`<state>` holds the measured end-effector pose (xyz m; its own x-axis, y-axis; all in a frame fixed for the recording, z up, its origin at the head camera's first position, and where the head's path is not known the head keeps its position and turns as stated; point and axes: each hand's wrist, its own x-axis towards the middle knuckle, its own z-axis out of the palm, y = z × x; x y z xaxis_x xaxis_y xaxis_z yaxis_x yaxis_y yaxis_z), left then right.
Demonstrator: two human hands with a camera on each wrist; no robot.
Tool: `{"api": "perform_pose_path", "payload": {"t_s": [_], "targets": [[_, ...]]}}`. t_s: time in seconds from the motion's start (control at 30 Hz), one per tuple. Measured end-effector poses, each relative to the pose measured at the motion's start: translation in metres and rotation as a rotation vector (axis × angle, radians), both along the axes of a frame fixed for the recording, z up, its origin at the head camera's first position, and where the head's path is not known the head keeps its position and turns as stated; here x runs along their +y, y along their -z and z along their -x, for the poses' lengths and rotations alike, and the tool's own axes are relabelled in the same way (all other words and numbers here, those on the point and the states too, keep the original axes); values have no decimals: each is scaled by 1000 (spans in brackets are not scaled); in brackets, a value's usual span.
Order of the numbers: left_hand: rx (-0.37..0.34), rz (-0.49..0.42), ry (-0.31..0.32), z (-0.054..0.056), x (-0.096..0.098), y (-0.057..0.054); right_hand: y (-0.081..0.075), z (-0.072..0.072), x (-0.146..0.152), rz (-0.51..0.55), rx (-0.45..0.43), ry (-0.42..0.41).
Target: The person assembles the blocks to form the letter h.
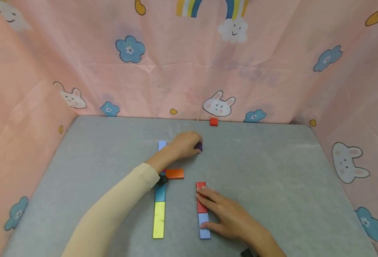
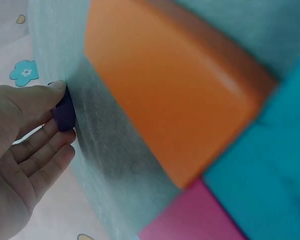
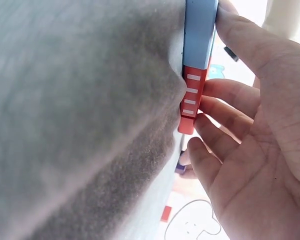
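Note:
Between thumb and fingers, my left hand [image 1: 183,145] pinches a small purple block [image 1: 199,146] on the table's far half; the left wrist view also shows this purple block [image 2: 65,114]. Under that forearm runs a column of blocks: light blue [image 1: 162,145], magenta [image 2: 195,217], teal [image 1: 160,193] and yellow [image 1: 158,221]. An orange block [image 1: 175,174] juts rightward from it. My right hand [image 1: 232,217] rests with extended fingers on a second column, fingertips on red [image 1: 201,205] and thumb against a light blue block [image 1: 204,232].
A small red block [image 1: 213,122] lies at the back edge of the grey table [image 1: 266,171]. Pink printed cloth [image 1: 176,82] hangs behind the table and along both sides. The left sleeve [image 1: 111,210] covers part of the left column.

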<state>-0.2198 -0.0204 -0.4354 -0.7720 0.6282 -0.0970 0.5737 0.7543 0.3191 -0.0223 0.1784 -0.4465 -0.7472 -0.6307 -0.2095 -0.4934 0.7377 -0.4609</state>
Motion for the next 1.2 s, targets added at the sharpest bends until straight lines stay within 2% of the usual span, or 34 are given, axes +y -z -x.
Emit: {"api": "perform_pose_path", "payload": {"t_s": [0.27, 0.53, 0.7, 0.87, 1.0, 1.2], "targets": [[11, -48, 25, -15, -13, -2, 1, 2, 3, 8, 43, -2], [-4, -69, 47, -46, -25, -11, 3, 0, 0, 26, 92, -31], [-24, -95, 55, -62, -31, -10, 3, -4, -1, 46, 126, -50], [2, -113, 58, -72, -35, -7, 3, -3, -1, 58, 129, -41], [22, -110, 76, -78, -36, -7, 5, -2, 1, 79, 175, -59], [1, -130, 82, -86, -38, -4, 7, -2, 3, 87, 210, -67]]}}
